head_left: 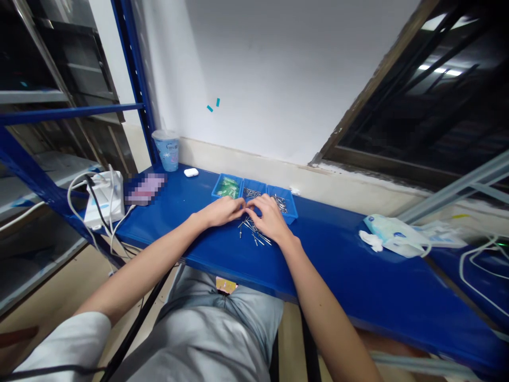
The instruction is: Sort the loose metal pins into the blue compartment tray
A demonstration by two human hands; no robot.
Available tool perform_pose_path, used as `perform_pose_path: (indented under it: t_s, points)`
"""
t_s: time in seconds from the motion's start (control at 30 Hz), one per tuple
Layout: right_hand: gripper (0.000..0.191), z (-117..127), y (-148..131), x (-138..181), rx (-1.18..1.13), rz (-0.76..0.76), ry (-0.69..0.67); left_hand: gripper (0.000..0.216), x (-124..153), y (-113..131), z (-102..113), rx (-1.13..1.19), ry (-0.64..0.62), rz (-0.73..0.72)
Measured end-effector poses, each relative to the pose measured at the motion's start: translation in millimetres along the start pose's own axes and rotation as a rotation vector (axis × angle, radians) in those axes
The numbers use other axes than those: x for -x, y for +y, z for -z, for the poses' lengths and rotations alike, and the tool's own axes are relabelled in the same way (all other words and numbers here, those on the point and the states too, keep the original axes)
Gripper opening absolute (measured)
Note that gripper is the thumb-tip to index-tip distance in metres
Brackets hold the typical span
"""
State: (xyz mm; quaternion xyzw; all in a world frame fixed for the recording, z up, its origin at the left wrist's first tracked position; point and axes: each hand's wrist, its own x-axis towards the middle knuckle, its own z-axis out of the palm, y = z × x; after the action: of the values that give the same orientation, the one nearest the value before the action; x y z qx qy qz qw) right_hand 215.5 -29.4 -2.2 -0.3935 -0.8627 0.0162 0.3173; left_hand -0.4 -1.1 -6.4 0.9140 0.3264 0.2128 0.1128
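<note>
My left hand [226,211] and my right hand [269,216] meet fingertip to fingertip above the front of three small blue bins. Both have their fingers pinched together; whatever lies between them is too small to make out. Just under my right hand, a loose pile of thin metal pins [254,231] is spread on the blue tabletop [214,249]. The left bin [214,192] contains small green-and-clear pieces [229,187]. Metal pins also lie in the middle bin [254,183] and the right bin [293,212], which my right hand partly covers.
A lidded blue cup [167,151] and a white earbud case [191,172] stand by the wall. On the left are a white power strip [104,199] with cables and a blurred-out phone-like object [147,189]. A tissue pack [393,235] lies right, near a crumpled tissue [371,241].
</note>
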Motion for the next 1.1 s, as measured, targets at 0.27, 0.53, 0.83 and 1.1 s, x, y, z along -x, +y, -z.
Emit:
perform_pose_path:
  t_s: [0.27, 0.53, 0.83, 1.1]
  points:
    - [0.011, 0.7, 2.4, -1.1, -0.004, 0.005, 0.038, 0.021, 0.6, 1.8, 2.9, 0.124, 0.069, 0.012]
    - [0.012, -0.4, 1.0, -0.6, -0.017, 0.026, 0.058, 0.015, -0.8, 2.0, 1.6, 0.073, 0.068, 0.005]
    - [0.01, -1.0, -0.9, -1.1, -0.035, 0.027, 0.077, 0.009, -1.0, 2.8, 0.3, 0.145, 0.084, 0.0]
    - [0.013, -1.6, -0.3, -1.6, -0.019, 0.023, 0.055, 0.012, -0.4, 3.9, 0.8, 0.176, 0.097, 0.015]
